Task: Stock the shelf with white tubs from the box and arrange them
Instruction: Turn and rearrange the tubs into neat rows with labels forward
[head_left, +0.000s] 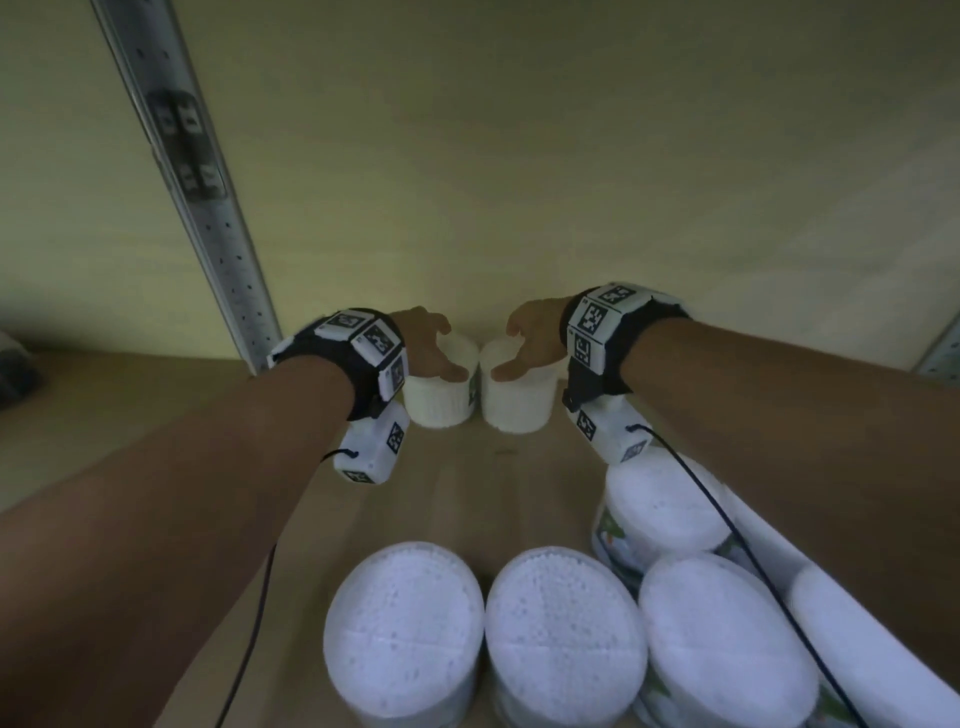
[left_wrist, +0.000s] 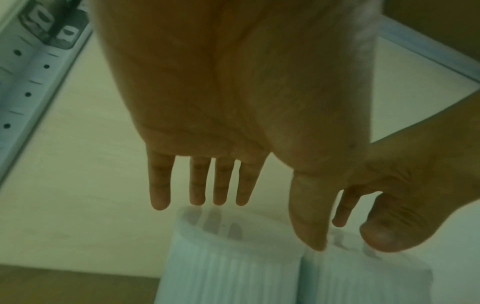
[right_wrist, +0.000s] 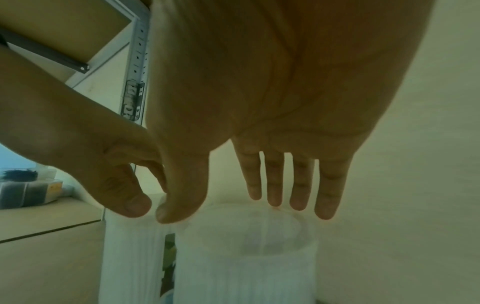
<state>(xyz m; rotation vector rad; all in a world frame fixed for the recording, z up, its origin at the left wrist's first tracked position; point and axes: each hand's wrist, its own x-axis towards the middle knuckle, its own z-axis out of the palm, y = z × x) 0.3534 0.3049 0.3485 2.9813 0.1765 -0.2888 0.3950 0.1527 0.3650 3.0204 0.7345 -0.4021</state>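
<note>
Where the wooden shelf (head_left: 478, 483) meets a pale wall (head_left: 519, 156), tubs (head_left: 441, 400) stand.

Plain pale back wall (head_left: 571, 156), dimly lit. A perforated grey metal upright (head_left: 208, 208) stands at left, bearing dark labels. Light wood shelf board (head_left: 467, 493) beneath; another board overhead.

Left hand (left_wrist: 233, 92) above two ribbed white tubs (left_wrist: 228, 267), fingers (left_wrist: 219, 185) straight; right hand (left_wrist: 405, 195) beside; perforated upright (left_wrist: 28, 72) left.
</note>
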